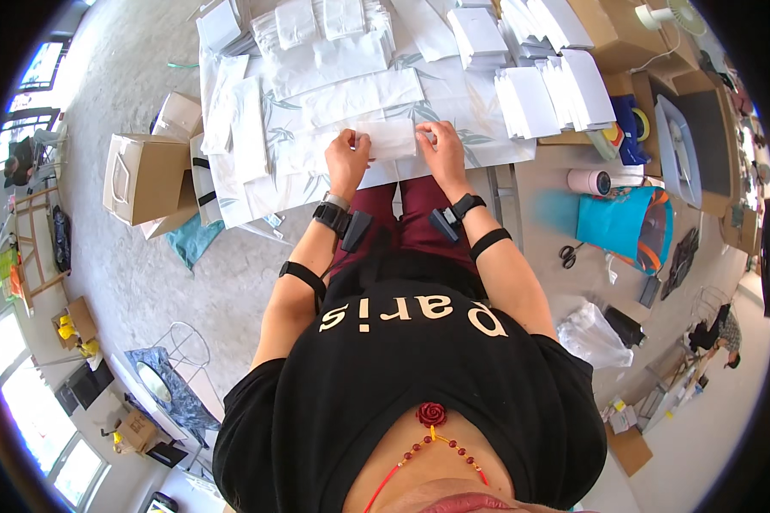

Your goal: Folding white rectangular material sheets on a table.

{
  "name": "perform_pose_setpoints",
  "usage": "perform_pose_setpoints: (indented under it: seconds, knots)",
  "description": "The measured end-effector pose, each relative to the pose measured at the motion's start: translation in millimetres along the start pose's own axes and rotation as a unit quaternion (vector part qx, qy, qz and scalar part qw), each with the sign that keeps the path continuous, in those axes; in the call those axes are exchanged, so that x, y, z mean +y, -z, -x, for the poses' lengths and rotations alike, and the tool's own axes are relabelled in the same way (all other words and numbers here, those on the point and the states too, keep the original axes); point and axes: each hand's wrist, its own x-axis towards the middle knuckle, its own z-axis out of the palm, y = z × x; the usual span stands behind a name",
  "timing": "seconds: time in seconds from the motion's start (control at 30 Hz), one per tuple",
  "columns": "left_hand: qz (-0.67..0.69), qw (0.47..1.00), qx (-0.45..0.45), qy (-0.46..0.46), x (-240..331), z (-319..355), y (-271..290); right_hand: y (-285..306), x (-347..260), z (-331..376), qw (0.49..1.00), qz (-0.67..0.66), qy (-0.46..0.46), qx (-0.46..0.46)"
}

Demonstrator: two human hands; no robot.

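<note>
A thin, whitish, see-through bag [392,139] lies flat along the near edge of the table, between my two hands. My left hand [348,164] has its fingers closed on the bag's left end. At the right end, my right hand [443,156] pinches the edge between thumb and fingertips. Just beyond lies another long white bag [364,96], flat on the leaf-patterned tablecloth [466,103]. Farther back rests a pile of white bags [325,60]. More narrow white pieces [249,128] lie left of my left hand.
Stacks of folded white paper [526,103] stand at the table's right, near an open cardboard box [710,128]. Cardboard boxes [145,179] sit on the floor at the left. A blue bag [616,224], a pink cylinder [586,181] and scissors [567,255] lie at the right.
</note>
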Motion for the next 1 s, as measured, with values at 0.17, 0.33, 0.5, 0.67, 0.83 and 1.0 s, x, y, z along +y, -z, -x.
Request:
perform_pose_setpoints:
  seconds: [0.17,0.33,0.5,0.67,0.83,1.0]
  knots:
    - [0.002,1.0,-0.002,0.017,2,4,1,-7,5,-7,0.998,0.013,0.047,-0.042]
    - [-0.015,1.0,-0.002,0.012,1,4,-3,-11,17,-8,0.996,0.06,0.054,-0.047]
    - [-0.059,0.998,-0.009,-0.018,-5,2,0,-9,18,-8,0.991,0.095,0.047,-0.085]
    - [-0.13,0.991,0.02,-0.039,-8,2,2,-5,22,-9,0.987,0.095,0.07,-0.107]
    - [-0.194,0.978,0.049,-0.061,-13,9,16,3,25,-10,0.982,0.077,0.086,-0.152]
    - [-0.194,0.962,0.184,-0.058,-38,18,54,8,22,-11,0.975,0.09,0.092,-0.183]
